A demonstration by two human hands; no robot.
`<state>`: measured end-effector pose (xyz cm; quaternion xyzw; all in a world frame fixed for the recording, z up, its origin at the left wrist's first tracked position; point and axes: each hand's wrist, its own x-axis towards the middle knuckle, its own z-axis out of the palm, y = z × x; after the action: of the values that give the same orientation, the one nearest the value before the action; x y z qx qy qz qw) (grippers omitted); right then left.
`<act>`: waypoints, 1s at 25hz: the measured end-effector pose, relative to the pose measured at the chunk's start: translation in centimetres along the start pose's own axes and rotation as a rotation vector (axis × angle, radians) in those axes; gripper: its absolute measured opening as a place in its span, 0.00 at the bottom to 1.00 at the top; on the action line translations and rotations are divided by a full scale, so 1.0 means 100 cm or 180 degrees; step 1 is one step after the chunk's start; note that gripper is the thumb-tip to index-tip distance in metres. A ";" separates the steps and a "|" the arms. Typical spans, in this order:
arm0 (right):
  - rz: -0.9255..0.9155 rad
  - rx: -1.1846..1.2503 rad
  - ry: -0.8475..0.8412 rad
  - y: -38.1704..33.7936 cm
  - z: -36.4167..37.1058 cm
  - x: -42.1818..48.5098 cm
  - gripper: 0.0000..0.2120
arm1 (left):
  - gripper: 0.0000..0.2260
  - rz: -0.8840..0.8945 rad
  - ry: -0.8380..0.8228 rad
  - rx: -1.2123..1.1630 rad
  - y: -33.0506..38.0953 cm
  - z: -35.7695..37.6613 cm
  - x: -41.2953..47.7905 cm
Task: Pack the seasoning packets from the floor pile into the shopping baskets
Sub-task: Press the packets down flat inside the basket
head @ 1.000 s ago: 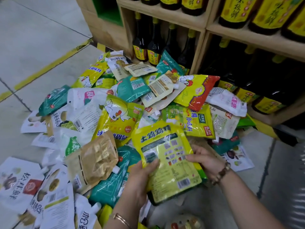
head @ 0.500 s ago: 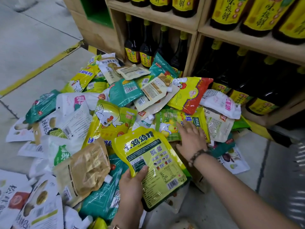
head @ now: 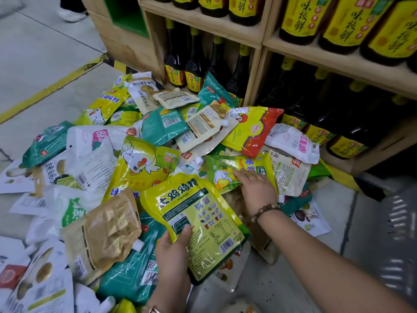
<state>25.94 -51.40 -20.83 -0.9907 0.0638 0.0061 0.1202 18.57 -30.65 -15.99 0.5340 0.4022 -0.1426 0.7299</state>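
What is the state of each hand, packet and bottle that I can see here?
left hand, holds the yellow packet, thumb on top.
yellow packet, held over the pile, barcode side up.
right hand, fingers fairly straight, touches the green-yellow packet.
green-yellow packet, lies in the pile, under the fingers.
brown pouch, lies in the pile, spout capped.
dark bottles, upright on the lower shelf, capped.

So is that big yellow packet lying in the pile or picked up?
Picked up: the left hand grips the yellow packet by its near edge, thumb on its face.
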 end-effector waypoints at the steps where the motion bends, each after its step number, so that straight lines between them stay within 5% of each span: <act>1: 0.0064 0.0265 0.0188 0.001 -0.006 -0.006 0.25 | 0.31 0.0011 0.0007 -0.0040 0.001 0.002 -0.002; 8: 0.1252 0.1771 0.1370 0.011 -0.053 -0.030 0.21 | 0.36 0.0362 -0.0426 -0.0008 0.003 0.019 -0.017; 12: 0.1837 0.3290 0.1640 0.019 -0.091 -0.027 0.11 | 0.35 0.0683 -0.0439 0.0104 0.007 0.022 -0.024; 14: 0.1911 0.3376 0.1506 0.019 -0.107 -0.032 0.18 | 0.35 0.0753 -0.0445 0.0106 0.010 0.021 -0.029; 22: 0.1593 0.3258 0.1799 -0.001 -0.183 -0.076 0.06 | 0.36 0.1376 -0.0692 0.0235 0.060 0.015 -0.067; 25: 0.1389 0.3133 0.2091 -0.015 -0.232 -0.098 0.16 | 0.33 0.1542 -0.0878 0.0275 0.089 0.015 -0.101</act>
<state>16.37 -54.23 2.35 -0.7337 0.2934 -0.3042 0.5321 18.47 -30.74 -2.39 0.6207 0.1533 -0.0523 0.7672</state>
